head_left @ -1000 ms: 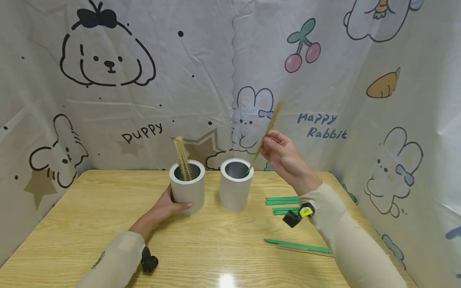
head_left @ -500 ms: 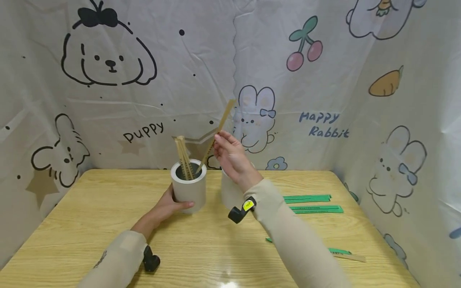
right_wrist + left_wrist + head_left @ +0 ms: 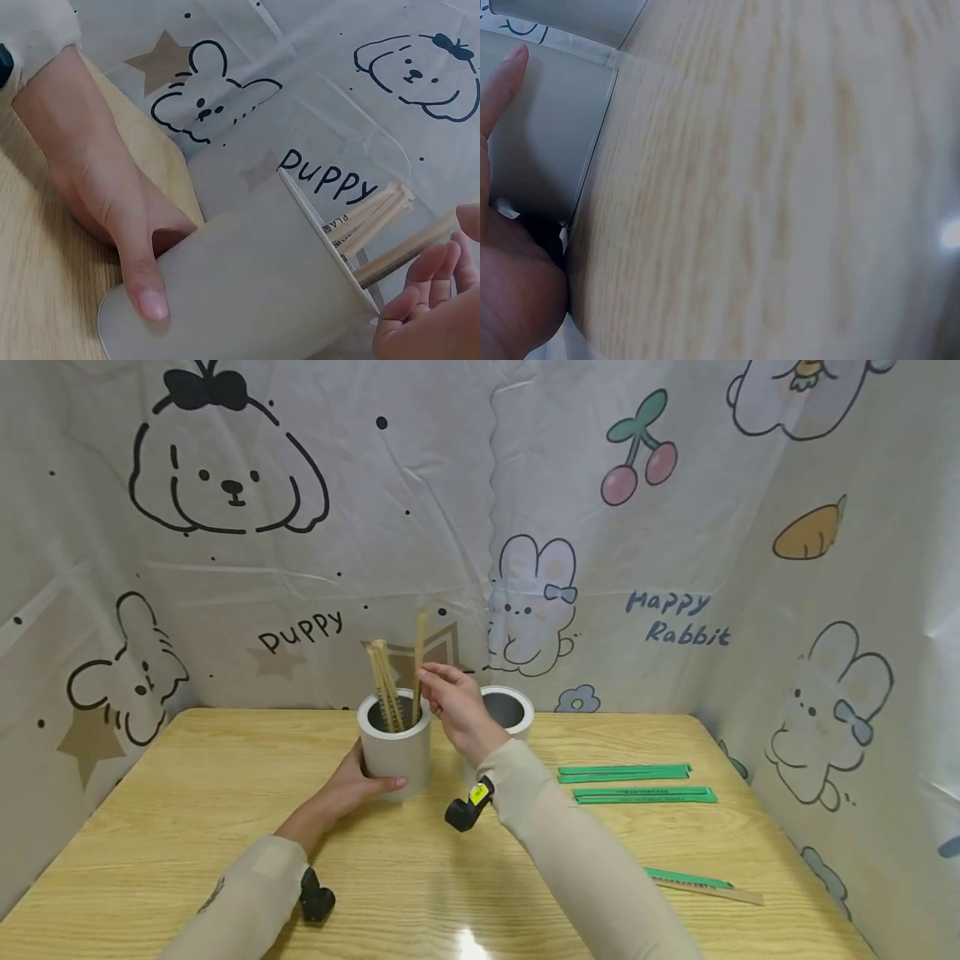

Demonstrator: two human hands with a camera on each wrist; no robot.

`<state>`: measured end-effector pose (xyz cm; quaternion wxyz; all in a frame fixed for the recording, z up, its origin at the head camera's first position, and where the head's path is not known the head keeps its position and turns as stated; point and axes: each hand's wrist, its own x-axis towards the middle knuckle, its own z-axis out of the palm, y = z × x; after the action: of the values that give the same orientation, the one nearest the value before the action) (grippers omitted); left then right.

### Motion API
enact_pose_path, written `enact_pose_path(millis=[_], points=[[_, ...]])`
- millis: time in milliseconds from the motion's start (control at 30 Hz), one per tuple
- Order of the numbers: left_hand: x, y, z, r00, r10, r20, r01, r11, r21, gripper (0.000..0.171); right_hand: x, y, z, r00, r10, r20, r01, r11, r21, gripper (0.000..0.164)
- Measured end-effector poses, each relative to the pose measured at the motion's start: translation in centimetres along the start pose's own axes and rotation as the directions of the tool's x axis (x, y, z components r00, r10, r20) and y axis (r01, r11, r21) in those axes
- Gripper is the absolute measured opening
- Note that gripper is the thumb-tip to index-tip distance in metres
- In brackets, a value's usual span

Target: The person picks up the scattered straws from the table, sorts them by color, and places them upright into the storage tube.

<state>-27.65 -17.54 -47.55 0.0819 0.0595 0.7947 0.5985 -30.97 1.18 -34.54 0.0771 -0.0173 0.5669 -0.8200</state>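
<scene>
My left hand (image 3: 352,789) grips the left white round holder (image 3: 397,760) low on its side, thumb across the front. Several brown paper-wrapped straws (image 3: 385,685) lean inside that holder, "PLA" printed on one wrapper in the right wrist view. Over its right rim, my right hand (image 3: 461,710) pinches another brown paper-wrapped straw (image 3: 419,643). This straw stands nearly upright, its lower end inside the mouth. A second white holder (image 3: 525,714) is behind the right hand and partly covered by it. In the left wrist view the left thumb (image 3: 506,79) lies along the holder wall.
To the right lie green wrapped straws in two groups, a back group (image 3: 624,772) and a nearer group (image 3: 645,795). Closer to the front, a green straw (image 3: 690,878) lies beside a brown one (image 3: 738,897), partly behind the right forearm. A printed cloth (image 3: 420,552) surrounds the wooden table (image 3: 420,877).
My right hand has moved left from beside the right holder to the left one, carrying the straw. The straw has gone lower and more upright. The left hand keeps its hold.
</scene>
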Motion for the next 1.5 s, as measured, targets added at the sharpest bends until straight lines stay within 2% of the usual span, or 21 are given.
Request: enact_pose_path(millis=[233,367,533,767,1000,1167,1333,1500], points=[[-0.1,0.1,0.1,1.0,-0.005,-0.001,0.005,1.0,-0.002,0.108,-0.2,-0.3,-0.6,1.0,0.006,-0.027,-0.008,0.995,-0.097,0.028],[-0.2,0.2,0.3,1.0,0.004,-0.001,-0.004,1.0,0.001,0.107,-0.6,-0.7,-1.2,1.0,-0.001,0.005,0.001,0.987,-0.161,0.027],[0.0,0.0,0.4,1.0,0.008,-0.01,-0.008,1.0,0.003,0.107,-1.4,-1.8,-2.1,0.997,-0.047,0.057,0.06,0.964,-0.257,0.025],[0.1,-0.1,0.3,1.0,0.011,-0.001,-0.011,1.0,0.007,0.111,-2.7,-3.7,-4.0,0.991,-0.085,0.107,0.114,0.943,-0.312,0.03],[-0.1,0.0,0.3,1.0,0.013,-0.007,-0.013,1.0,0.002,0.107,-4.4,-5.3,-6.7,0.977,-0.103,0.186,0.173,0.893,-0.416,0.024],[-0.1,-0.1,0.4,1.0,0.011,-0.007,-0.011,1.0,0.002,0.107,-5.7,-5.9,-9.1,0.971,-0.071,0.23,0.185,0.83,-0.525,0.028],[-0.1,0.0,0.2,1.0,-0.002,-0.003,0.002,1.0,0.013,0.109,-6.8,-6.1,-11.4,0.955,-0.076,0.286,0.232,0.793,-0.563,0.025],[-0.1,0.2,0.3,1.0,-0.005,0.002,0.005,1.0,0.013,0.11,-8.0,-6.3,-13.9,0.95,-0.042,0.308,0.232,0.755,-0.613,0.025]])
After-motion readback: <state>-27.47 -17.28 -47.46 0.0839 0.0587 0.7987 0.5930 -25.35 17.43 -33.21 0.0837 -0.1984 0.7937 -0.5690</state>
